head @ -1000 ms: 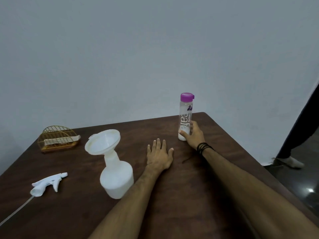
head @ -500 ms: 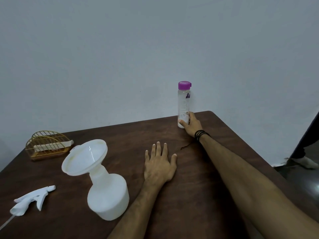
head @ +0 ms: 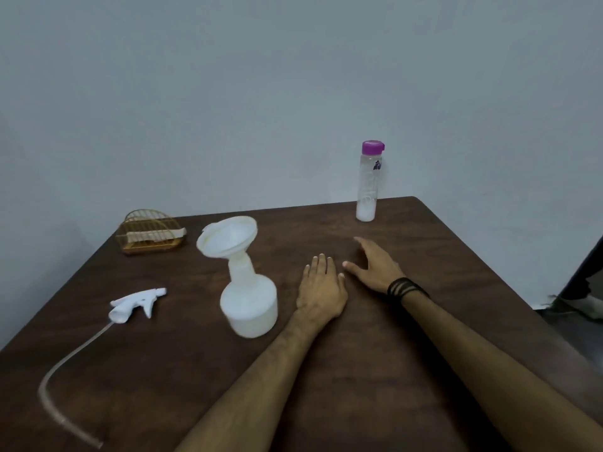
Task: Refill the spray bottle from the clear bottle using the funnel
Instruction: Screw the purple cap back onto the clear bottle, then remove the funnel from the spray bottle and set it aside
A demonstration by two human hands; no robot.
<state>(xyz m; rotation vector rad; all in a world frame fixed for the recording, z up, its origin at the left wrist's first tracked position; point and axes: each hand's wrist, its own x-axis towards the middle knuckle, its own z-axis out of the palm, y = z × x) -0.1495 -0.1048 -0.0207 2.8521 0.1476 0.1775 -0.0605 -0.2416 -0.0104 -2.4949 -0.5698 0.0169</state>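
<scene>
Head view: both hands, left hand [head: 321, 290] and right hand [head: 375, 267], are lying empty mid-frame on the desk [head: 424, 321], fingers loosely spread; clear bottle [head: 368, 182] is standing upper right.

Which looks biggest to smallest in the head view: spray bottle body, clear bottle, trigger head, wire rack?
1. spray bottle body
2. wire rack and clear bottle: alike in apparent size; both sit farther back, so unsure
3. trigger head, not counting its tube
</scene>
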